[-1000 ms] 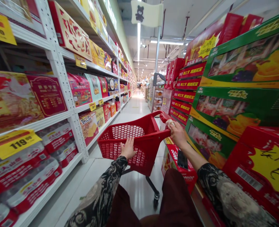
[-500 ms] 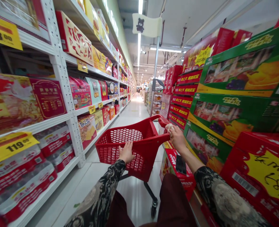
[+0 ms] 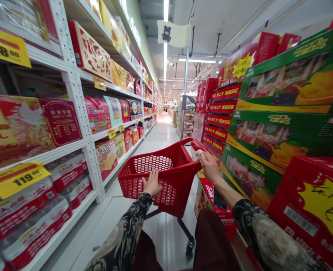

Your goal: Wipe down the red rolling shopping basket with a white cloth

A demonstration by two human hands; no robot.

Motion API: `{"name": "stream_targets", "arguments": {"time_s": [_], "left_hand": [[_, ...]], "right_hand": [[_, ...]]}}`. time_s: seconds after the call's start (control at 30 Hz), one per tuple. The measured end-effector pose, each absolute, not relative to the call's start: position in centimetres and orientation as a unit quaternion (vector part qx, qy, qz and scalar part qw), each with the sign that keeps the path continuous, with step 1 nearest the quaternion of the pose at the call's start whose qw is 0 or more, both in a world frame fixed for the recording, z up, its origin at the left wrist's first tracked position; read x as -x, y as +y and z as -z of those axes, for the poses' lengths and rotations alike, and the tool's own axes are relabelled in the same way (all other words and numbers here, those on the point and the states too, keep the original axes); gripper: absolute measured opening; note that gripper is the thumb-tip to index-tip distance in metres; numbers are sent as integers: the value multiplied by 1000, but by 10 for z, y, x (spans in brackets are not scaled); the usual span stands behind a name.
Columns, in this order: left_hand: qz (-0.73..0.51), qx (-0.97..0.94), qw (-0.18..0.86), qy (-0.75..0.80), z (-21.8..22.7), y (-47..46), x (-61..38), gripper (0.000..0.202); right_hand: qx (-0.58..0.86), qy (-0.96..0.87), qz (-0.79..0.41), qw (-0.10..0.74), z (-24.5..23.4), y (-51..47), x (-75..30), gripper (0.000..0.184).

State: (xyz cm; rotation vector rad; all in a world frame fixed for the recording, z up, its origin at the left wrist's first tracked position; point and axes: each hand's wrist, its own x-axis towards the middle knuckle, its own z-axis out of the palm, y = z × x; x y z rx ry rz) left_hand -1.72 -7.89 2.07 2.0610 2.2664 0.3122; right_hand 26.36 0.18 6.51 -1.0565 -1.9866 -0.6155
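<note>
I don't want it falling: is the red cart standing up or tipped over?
Standing up: the red cart has its rim on top and a wheel underneath.

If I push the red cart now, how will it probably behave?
The red cart should roll readily, since a wheel shows beneath it. Its perforated basket looks like stiff plastic, so probably little flex. Pushing only at the side, near the left hand, might turn it.
</note>
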Motion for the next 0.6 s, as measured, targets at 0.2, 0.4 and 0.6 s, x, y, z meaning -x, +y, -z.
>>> {"name": "stream_targets", "arguments": {"time_s": [0.2,0.4,0.6], "left_hand": [[-95,-667,46,737,-18,-75,20,81],[-87,-680,40,727,-22,-80,18,80],[-91,-684,32,723,-22,-85,15,78]], "right_hand": [[451,-785,208,370,-67,1,-257,39],[372,-853,194,310,-46,-15,-189,38],[399,-824,227,332,-59,-3,-231,32]]}}
